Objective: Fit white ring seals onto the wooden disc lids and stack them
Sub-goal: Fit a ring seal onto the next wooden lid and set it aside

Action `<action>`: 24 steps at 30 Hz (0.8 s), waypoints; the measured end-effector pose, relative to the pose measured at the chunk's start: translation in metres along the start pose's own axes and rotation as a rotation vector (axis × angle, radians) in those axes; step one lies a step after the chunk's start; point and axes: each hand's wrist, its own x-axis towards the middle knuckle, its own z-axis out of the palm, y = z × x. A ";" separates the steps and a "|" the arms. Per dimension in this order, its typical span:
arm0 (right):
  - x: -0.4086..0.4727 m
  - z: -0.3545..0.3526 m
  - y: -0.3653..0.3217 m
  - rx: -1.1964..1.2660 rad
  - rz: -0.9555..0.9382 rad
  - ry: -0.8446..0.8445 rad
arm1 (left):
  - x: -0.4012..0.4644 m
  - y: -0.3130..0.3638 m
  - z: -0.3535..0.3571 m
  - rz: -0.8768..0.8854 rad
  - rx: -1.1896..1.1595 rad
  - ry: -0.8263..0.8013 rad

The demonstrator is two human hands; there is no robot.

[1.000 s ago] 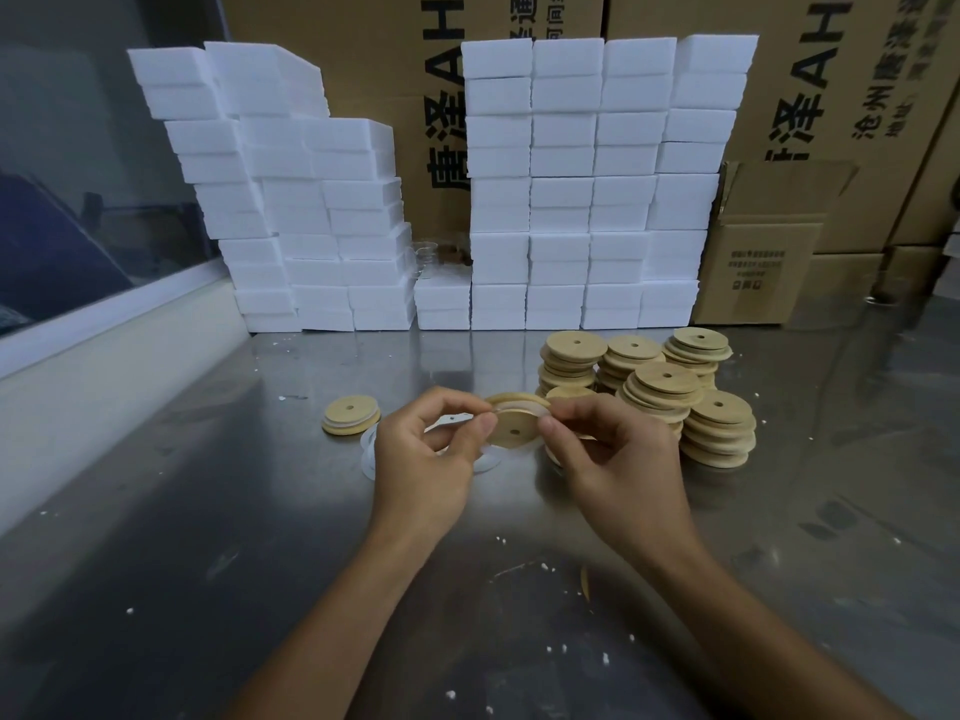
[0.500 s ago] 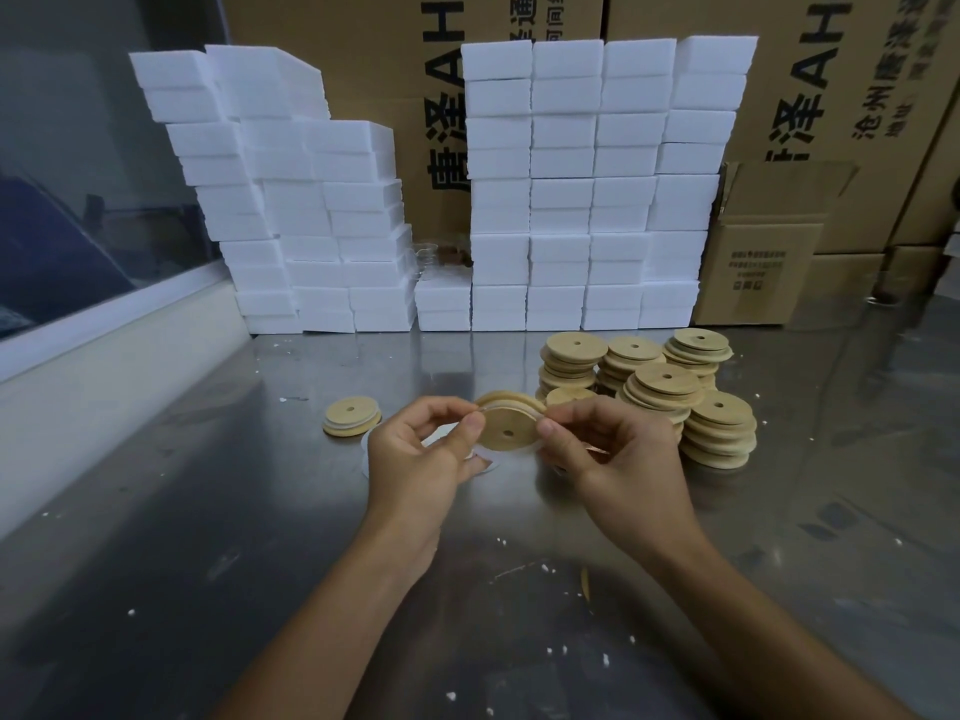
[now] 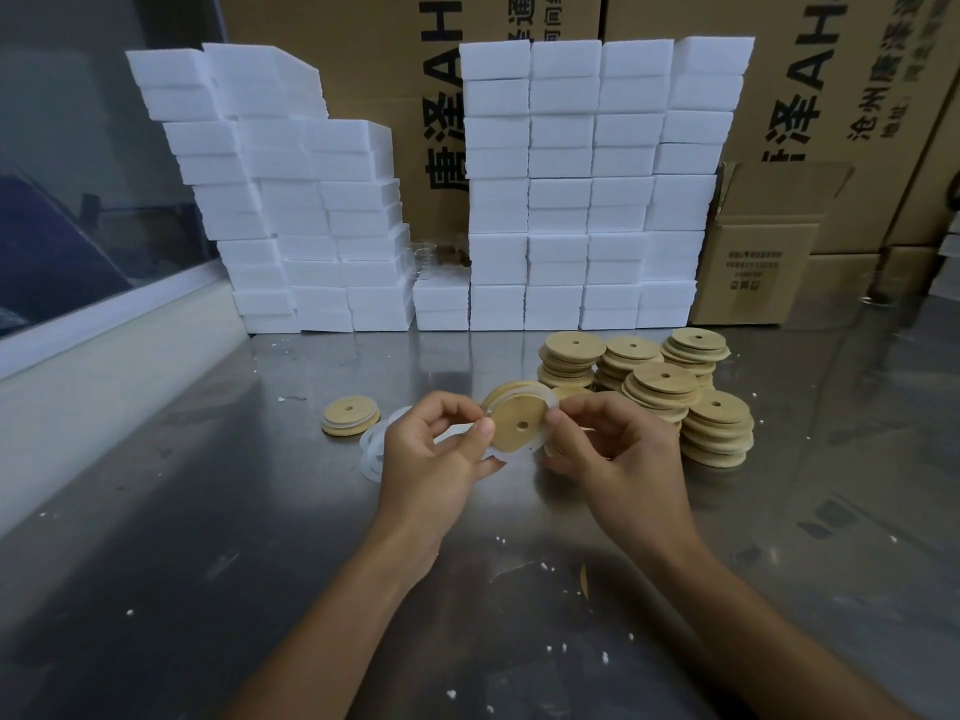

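Both hands are up over the steel desk [image 3: 218, 511] pinching 1 wooden disc lid [image 3: 519, 427] between them, left hand [image 3: 431, 459] on its left edge, right hand [image 3: 613, 454] on the right. A white ring seal [image 3: 545, 407] is partly stretched round its rim. Loose seals [image 3: 374, 449] lie under the left hand, a finished stack [image 3: 350, 415] sits left, unfitted lid stacks [image 3: 670, 387] right.
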 end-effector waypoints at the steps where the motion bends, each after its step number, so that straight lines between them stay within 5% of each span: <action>1: 0.000 -0.001 0.001 -0.021 -0.011 0.008 | -0.001 0.001 0.000 0.019 0.027 -0.009; 9: -0.002 -0.001 0.000 -0.302 -0.169 -0.054 | -0.004 0.004 0.000 0.316 0.357 -0.042; 24: 0.002 -0.006 -0.008 -0.187 -0.051 -0.126 | -0.001 0.005 -0.002 0.046 0.049 -0.017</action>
